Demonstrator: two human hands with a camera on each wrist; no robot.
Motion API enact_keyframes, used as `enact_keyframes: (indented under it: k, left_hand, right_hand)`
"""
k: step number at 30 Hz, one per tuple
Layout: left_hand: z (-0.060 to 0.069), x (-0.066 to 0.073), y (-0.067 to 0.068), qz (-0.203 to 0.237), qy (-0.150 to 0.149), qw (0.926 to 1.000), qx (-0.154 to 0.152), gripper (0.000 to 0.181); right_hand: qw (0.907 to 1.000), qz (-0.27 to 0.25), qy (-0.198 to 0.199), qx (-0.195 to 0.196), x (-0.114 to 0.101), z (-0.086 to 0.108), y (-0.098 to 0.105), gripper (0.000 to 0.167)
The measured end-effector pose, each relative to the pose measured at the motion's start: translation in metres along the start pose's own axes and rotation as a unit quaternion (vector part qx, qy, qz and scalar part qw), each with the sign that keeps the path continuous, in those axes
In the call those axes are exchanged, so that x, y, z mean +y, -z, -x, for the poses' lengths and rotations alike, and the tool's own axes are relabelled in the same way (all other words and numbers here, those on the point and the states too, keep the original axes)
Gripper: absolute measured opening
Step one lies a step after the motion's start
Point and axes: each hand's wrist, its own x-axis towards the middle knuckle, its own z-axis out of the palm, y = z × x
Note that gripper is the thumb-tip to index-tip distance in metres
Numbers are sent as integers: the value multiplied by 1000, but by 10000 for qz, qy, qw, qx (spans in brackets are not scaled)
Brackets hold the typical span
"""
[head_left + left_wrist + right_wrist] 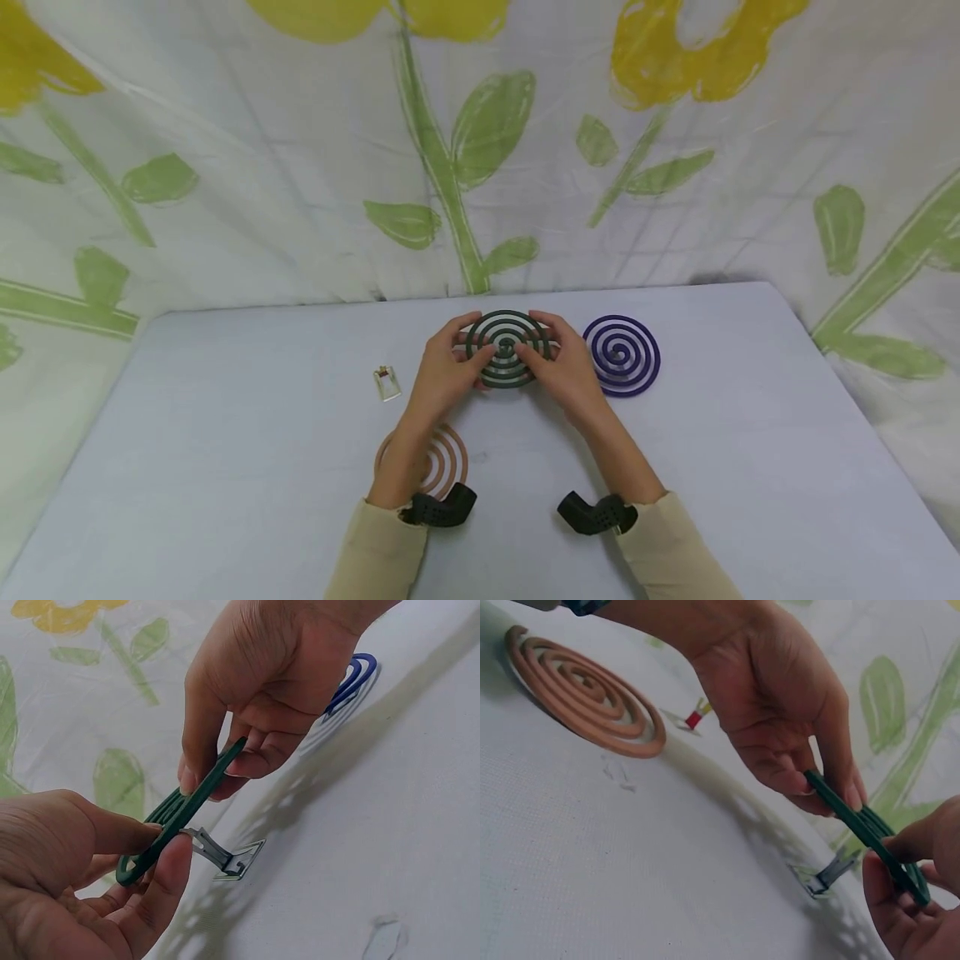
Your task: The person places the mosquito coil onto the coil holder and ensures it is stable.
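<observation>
Both hands hold a green mosquito coil (510, 313), my left hand (448, 364) pinching its left side and my right hand (564, 367) its right. In the head view the thumbs lie on its near face, close to the centre. Seen from the left wrist, the coil (180, 814) is tilted above the table. A small metal coil stand (238, 864) sits beneath, its upright strip reaching up to the coil. Whether the strip passes into the coil's centre, I cannot tell.
Right of my right hand lies a dark blue mosquito coil (622, 394). A brown coil (463, 458) is partly under my left forearm. Another small metal stand (387, 392), with a red bit, lies left. A flower-patterned cloth (300, 208) hangs behind the white table (247, 467).
</observation>
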Motion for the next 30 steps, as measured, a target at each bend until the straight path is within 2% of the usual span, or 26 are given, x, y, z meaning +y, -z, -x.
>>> enact_keyframes:
  k: [12,24,30]
  left_hand:
    - [-4,-2,-2,155,-78,9997,156,61]
    - [-6,-2,-4,122,-233,9992,301,57]
    - [-4,-2,-8,80,-200,9993,306,56]
  right_hand:
    - [9999,-6,32,130,1,-3,-2,58]
    - [9996,105,178,208,2,-9,-3,57]
    - [9996,-27,38,281,4,-5,-3,56]
